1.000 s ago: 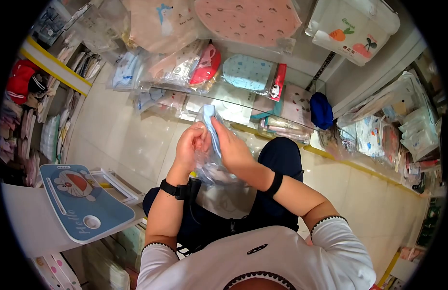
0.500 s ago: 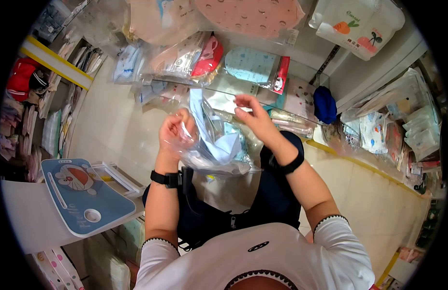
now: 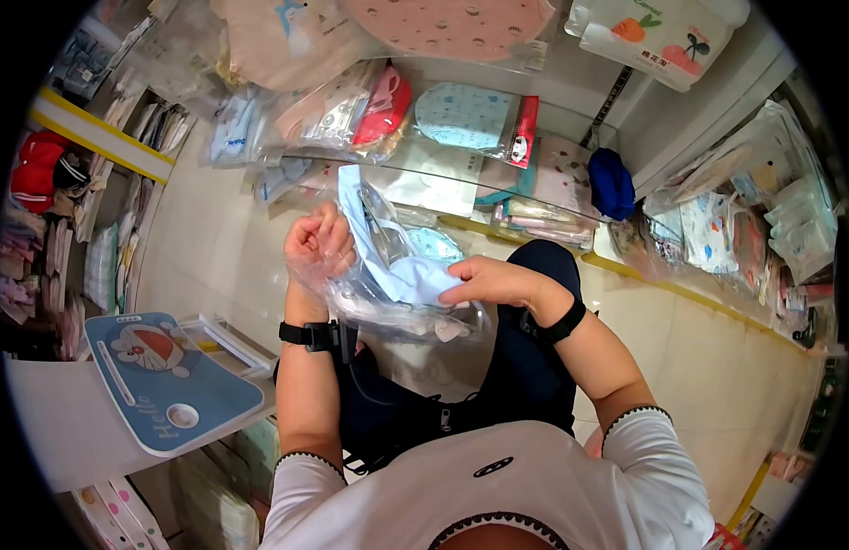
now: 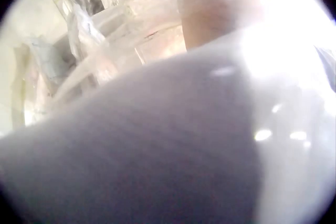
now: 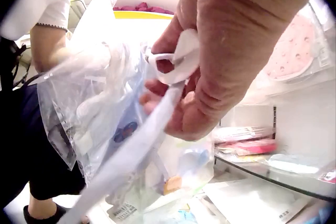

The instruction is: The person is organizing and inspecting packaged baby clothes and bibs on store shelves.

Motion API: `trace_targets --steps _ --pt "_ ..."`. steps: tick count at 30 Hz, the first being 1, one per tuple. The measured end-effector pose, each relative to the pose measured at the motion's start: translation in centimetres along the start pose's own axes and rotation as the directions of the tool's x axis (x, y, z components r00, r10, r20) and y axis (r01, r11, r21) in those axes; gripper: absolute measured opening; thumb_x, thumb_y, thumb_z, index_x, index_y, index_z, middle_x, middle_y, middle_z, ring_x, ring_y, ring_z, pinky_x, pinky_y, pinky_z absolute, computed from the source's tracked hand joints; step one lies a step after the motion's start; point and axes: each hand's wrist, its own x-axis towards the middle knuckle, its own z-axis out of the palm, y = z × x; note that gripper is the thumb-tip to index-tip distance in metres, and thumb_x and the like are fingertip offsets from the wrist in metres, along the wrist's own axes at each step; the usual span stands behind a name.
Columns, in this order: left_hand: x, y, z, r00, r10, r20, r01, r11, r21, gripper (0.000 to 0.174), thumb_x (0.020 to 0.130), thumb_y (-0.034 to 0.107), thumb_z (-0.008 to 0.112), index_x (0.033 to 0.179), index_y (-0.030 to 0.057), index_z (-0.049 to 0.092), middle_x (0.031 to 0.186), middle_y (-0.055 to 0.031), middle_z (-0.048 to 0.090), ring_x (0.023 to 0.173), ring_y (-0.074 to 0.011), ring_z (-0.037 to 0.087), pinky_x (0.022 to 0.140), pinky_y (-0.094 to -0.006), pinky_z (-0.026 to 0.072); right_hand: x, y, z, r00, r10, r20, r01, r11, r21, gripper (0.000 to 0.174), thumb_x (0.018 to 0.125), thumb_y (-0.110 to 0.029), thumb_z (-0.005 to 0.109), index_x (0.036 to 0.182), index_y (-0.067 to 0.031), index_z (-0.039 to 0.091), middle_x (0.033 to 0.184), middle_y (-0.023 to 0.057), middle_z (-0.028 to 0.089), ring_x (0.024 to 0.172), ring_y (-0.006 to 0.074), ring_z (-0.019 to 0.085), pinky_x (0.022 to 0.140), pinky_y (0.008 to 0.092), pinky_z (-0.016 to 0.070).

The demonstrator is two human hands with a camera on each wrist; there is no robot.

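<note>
In the head view my left hand (image 3: 321, 240), fingers curled, grips the clear plastic bag (image 3: 388, 316) by its left side. My right hand (image 3: 499, 282) pinches a light blue cloth piece (image 3: 417, 278) between thumb and fingers at the bag's right. A long light blue strip of it stands up from the bag toward the shelf. Close up in the right wrist view, the right hand (image 5: 231, 50) has a pale loop (image 5: 185, 58) and a pale strip (image 5: 131, 155) at its fingers. Blurred cloth and plastic fill most of the left wrist view.
A glass shelf ahead carries bagged goods, among them a light blue patterned packet (image 3: 461, 117) and a red one (image 3: 385, 108). A dark blue bundle (image 3: 611, 184) sits at its right end. On the left stands a small blue cartoon table (image 3: 172, 385). Stocked shelves line both sides.
Both hands held the cloth close together; then the right hand came away, open, and the bag spread out. Now the right hand pinches the cloth lower down; the left hand has shifted left.
</note>
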Motion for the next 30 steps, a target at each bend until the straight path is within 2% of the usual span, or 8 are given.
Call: trace_targets --steps 6,10,14,18,20,24,27,30 --pt "0.0 -1.0 0.7 0.981 -0.011 -0.192 0.047 0.982 0.182 0.016 0.081 0.018 0.035 0.069 0.0077 0.037 0.056 -0.0048 0.038 0.043 -0.0117 0.032 0.034 -0.0228 0.0277 -1.9 -1.5 -0.5 0.951 0.030 -0.308 0.048 0.969 0.242 0.029 0.083 -0.015 0.054 0.108 -0.0009 0.049 0.085 0.0075 0.059 0.080 0.0135 0.058 0.063 0.0244 0.0483" --pt "0.5 -3.3 1.3 0.975 -0.101 -0.199 0.160 0.938 0.308 0.015 0.080 0.019 0.037 0.069 0.0085 0.038 0.058 -0.0050 0.039 0.044 -0.0117 0.036 0.037 -0.0237 0.0308 -0.9 -2.3 0.6 0.824 -0.216 -0.524 0.389 0.888 0.245 0.027 0.080 -0.009 0.058 0.104 -0.0009 0.049 0.083 0.0057 0.059 0.074 0.0094 0.057 0.062 0.0214 0.0447" --pt "0.6 -4.7 2.5 0.949 -0.143 -0.282 0.230 0.924 0.305 0.015 0.080 0.019 0.038 0.069 0.0080 0.039 0.056 -0.0039 0.040 0.048 -0.0113 0.040 0.043 -0.0220 0.0342 0.4 -2.3 3.1 0.836 -0.328 -0.440 0.412 0.905 0.108 0.030 0.081 -0.013 0.057 0.107 0.0011 0.052 0.097 0.0048 0.057 0.088 0.0143 0.052 0.078 0.0239 0.0401" --pt "0.6 -5.5 3.5 0.942 -0.104 -0.319 0.217 0.913 0.344 0.016 0.080 0.018 0.038 0.067 0.0082 0.039 0.052 -0.0021 0.037 0.043 -0.0100 0.033 0.037 -0.0222 0.0272 2.6 0.8 3.7 0.591 -0.623 -0.512 0.292 0.757 -0.584 0.022 0.081 -0.008 0.048 0.100 0.0010 0.054 0.105 0.0095 0.056 0.093 0.0238 0.053 0.080 0.0326 0.0389" --pt "0.6 -6.6 2.8 0.961 -0.150 -0.232 0.239 0.871 0.429 0.017 0.080 0.017 0.038 0.065 0.0079 0.039 0.052 -0.0025 0.037 0.045 -0.0105 0.035 0.038 -0.0222 0.0281 2.2 0.5 3.8 0.601 -0.694 -0.396 0.024 0.511 -0.859 0.022 0.078 -0.006 0.046 0.096 0.0005 0.055 0.108 0.0111 0.054 0.094 0.0270 0.052 0.079 0.0364 0.0376" --pt "0.3 -8.1 3.7 0.971 -0.197 -0.133 0.237 0.831 0.504 0.020 0.080 0.017 0.039 0.062 0.0074 0.038 0.052 -0.0039 0.038 0.045 -0.0113 0.035 0.041 -0.0217 0.0292 2.3 -0.1 3.1 0.787 -0.529 -0.319 -0.287 0.143 -0.947 0.018 0.069 -0.010 0.051 0.083 -0.0027 0.059 0.081 0.0100 0.061 0.078 0.0266 0.055 0.067 0.0363 0.0375" --pt "0.2 -8.0 3.7 0.954 -0.140 -0.264 0.268 0.791 0.550 0.021 0.081 0.019 0.039 0.064 0.0070 0.039 0.053 -0.0045 0.040 0.045 -0.0110 0.036 0.042 -0.0208 0.0300 3.3 -0.1 2.8 0.830 -0.373 -0.416 -0.390 0.145 -0.909 0.014 0.069 -0.013 0.053 0.077 -0.0043 0.061 0.073 0.0114 0.061 0.072 0.0300 0.057 0.062 0.0403 0.0410" --pt "0.5 -6.9 2.0 0.963 -0.072 -0.261 0.217 0.783 0.583 0.021 0.081 0.020 0.039 0.065 0.0070 0.039 0.053 -0.0050 0.040 0.045 -0.0108 0.037 0.042 -0.0210 0.0300 2.0 -1.6 2.6 0.848 -0.355 -0.394 -0.214 0.450 -0.867 0.015 0.069 -0.014 0.055 0.079 -0.0046 0.061 0.076 0.0137 0.061 0.071 0.0326 0.058 0.061 0.0437 0.0436"
